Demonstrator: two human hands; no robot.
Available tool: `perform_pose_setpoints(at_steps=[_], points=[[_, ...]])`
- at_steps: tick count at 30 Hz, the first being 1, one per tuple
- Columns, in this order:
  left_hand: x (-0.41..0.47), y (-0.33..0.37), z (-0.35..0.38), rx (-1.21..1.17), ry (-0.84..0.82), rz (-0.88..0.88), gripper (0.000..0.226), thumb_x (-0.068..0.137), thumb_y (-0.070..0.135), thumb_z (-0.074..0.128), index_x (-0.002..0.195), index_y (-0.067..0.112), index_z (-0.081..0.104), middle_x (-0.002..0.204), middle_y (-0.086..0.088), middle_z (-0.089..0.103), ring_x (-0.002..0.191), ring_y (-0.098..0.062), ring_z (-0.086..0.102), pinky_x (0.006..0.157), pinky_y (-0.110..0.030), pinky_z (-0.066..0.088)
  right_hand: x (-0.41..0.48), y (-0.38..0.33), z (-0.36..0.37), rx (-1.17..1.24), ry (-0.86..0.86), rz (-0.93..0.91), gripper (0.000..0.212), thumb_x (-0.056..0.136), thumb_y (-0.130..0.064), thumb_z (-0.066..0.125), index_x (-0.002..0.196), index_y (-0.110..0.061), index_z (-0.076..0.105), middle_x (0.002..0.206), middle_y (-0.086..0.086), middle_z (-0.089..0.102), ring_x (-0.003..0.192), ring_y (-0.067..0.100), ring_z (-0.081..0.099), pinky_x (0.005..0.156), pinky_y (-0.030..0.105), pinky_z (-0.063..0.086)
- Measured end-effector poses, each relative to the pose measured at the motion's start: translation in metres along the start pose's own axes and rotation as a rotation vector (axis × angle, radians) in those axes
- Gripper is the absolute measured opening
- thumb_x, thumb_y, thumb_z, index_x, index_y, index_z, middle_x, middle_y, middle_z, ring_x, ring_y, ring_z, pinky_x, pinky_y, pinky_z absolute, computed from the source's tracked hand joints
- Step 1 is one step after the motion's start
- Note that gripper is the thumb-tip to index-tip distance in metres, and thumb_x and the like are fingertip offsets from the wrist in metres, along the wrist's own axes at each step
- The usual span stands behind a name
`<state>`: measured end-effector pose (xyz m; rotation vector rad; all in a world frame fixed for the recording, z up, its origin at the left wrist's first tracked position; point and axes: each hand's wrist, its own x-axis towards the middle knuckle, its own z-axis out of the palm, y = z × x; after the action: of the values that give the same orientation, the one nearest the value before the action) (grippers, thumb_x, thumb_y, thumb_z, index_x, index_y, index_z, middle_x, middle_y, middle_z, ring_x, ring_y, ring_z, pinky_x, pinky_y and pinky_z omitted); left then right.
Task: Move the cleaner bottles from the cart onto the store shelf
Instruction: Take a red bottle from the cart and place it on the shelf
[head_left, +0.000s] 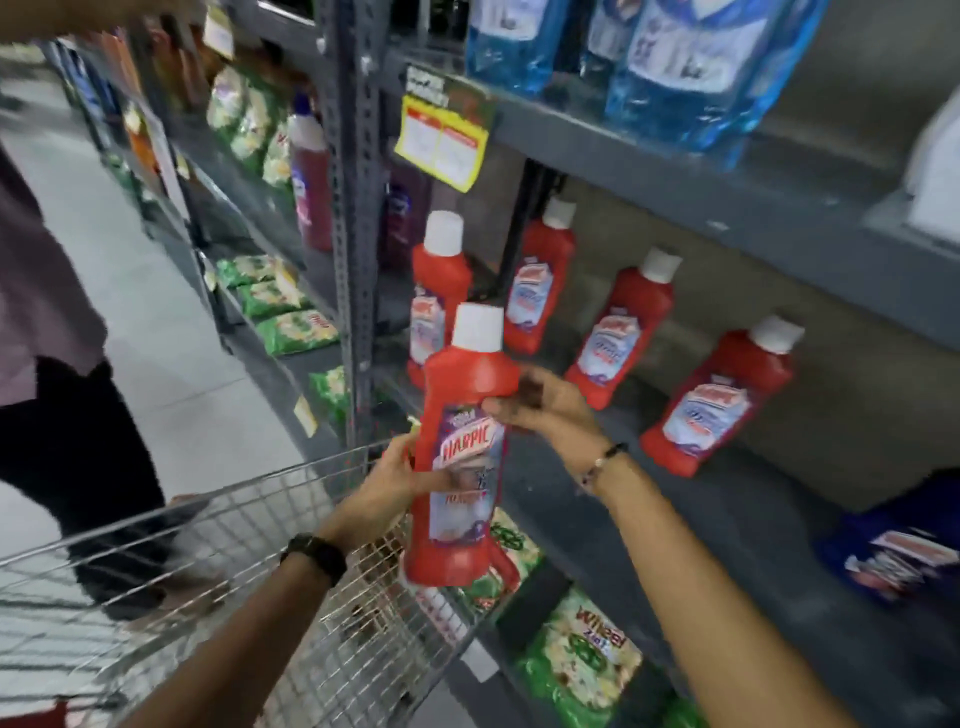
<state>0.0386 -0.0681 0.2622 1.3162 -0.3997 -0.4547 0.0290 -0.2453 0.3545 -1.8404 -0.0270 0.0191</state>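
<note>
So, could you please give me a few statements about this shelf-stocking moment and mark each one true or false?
1. Both hands hold the red bottle: left hand low on it, right hand near the shoulder. True.
2. The held bottle has a blue cap. False: its cap is white.
3. Four red bottles already stand on the shelf. True.
4. The held bottle lies flat inside the wire cart. False: it is held upright above the cart's edge.
5. The packs on the shelf below are green. True.
</note>
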Motion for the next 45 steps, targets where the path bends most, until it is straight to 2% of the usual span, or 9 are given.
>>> perform_pose_setpoints(at_steps=[3, 9, 16, 26, 29, 33, 36, 39, 45], points=[[0.037, 0.027, 0.022, 0.005, -0.025, 0.078, 0.061, 0.050, 0.025, 0.088, 0.103, 0.022, 0.058, 0.094, 0.005, 0.074, 0.086, -0.012, 0.068, 0.072, -0.026, 0.057, -0.010, -0.016, -0.040, 0.046, 0.235, -0.118, 0.032, 0.071, 0.001, 0.071, 0.091, -0.022, 0.060, 0.079, -0.004, 0.065, 0.060, -0.006, 0.061, 0.058, 0.010, 0.052], [0.120, 0.039, 0.039, 0.232, -0.158, 0.171, 0.050, 0.071, -0.007, 0.070, 0.107, 0.021, 0.050, 0.107, -0.001, 0.063, 0.090, 0.001, 0.064, 0.079, -0.016, 0.053, 0.000, -0.005, -0.069, -0.119, 0.636, -0.252, 0.048, 0.059, -0.010, 0.084, 0.080, -0.038, 0.052, 0.073, -0.015, 0.061, 0.060, -0.011, 0.058, 0.060, 0.010, 0.049], [0.156, 0.006, 0.033, 0.268, -0.177, 0.117, 0.053, 0.068, 0.008, 0.076, 0.116, 0.021, 0.056, 0.108, 0.000, 0.068, 0.097, -0.007, 0.066, 0.087, -0.026, 0.055, 0.022, 0.031, -0.070, -0.237, 0.689, -0.200, 0.048, 0.061, -0.024, 0.083, 0.099, -0.024, 0.053, 0.084, 0.001, 0.067, 0.076, 0.021, 0.064, 0.076, 0.049, 0.056], [0.148, 0.015, 0.029, 0.231, -0.277, 0.104, 0.050, 0.075, -0.001, 0.069, 0.117, 0.022, 0.055, 0.110, -0.002, 0.067, 0.099, -0.006, 0.066, 0.078, -0.016, 0.053, 0.019, 0.041, -0.062, -0.241, 0.679, -0.223, 0.048, 0.065, -0.023, 0.081, 0.100, -0.022, 0.050, 0.083, -0.016, 0.060, 0.074, -0.002, 0.057, 0.065, 0.004, 0.047], [0.142, 0.013, 0.032, 0.212, -0.227, 0.141, 0.055, 0.074, -0.002, 0.069, 0.115, 0.030, 0.053, 0.113, -0.003, 0.064, 0.098, -0.002, 0.065, 0.080, -0.018, 0.053, 0.016, 0.038, -0.056, -0.214, 0.690, -0.192, 0.050, 0.067, -0.023, 0.080, 0.105, -0.013, 0.051, 0.091, -0.007, 0.061, 0.080, 0.007, 0.059, 0.068, 0.001, 0.045], [0.118, 0.008, 0.006, 0.054, -0.017, 0.189, 0.059, 0.082, -0.003, 0.060, 0.125, 0.033, 0.043, 0.120, -0.005, 0.057, 0.109, -0.008, 0.059, 0.090, -0.022, 0.048, 0.002, 0.046, -0.032, -0.321, 1.000, -0.309, 0.058, 0.069, -0.035, 0.077, 0.111, -0.004, 0.052, 0.111, 0.015, 0.058, 0.105, 0.025, 0.054, 0.094, 0.030, 0.044], [0.075, -0.005, -0.054, 0.060, 0.134, 0.143, 0.053, 0.082, -0.007, 0.057, 0.124, 0.024, 0.048, 0.110, -0.002, 0.061, 0.097, -0.004, 0.064, 0.082, -0.017, 0.052, -0.007, 0.074, 0.025, -0.321, 1.177, -0.499, 0.048, 0.076, -0.035, 0.071, 0.107, -0.003, 0.053, 0.109, 0.018, 0.057, 0.105, 0.028, 0.052, 0.094, 0.046, 0.043], [0.016, -0.037, -0.125, 0.131, 0.264, -0.010, 0.053, 0.079, -0.015, 0.054, 0.121, 0.016, 0.050, 0.103, -0.002, 0.062, 0.087, -0.006, 0.066, 0.078, -0.020, 0.056, -0.007, 0.114, 0.108, -0.223, 0.941, -0.418, 0.044, 0.078, -0.036, 0.066, 0.109, -0.009, 0.051, 0.110, 0.008, 0.052, 0.106, 0.023, 0.051, 0.094, 0.041, 0.044], [-0.120, -0.145, -0.220, 0.080, 0.755, -0.406, 0.035, 0.084, -0.018, 0.044, 0.116, -0.005, 0.047, 0.102, -0.018, 0.052, 0.070, -0.013, 0.061, 0.062, -0.016, 0.054, -0.017, 0.225, 0.252, -0.207, 0.049, 0.238, 0.052, 0.075, -0.015, 0.072, 0.119, -0.009, 0.044, 0.123, 0.015, 0.056, 0.107, 0.027, 0.057, 0.088, 0.043, 0.050]])
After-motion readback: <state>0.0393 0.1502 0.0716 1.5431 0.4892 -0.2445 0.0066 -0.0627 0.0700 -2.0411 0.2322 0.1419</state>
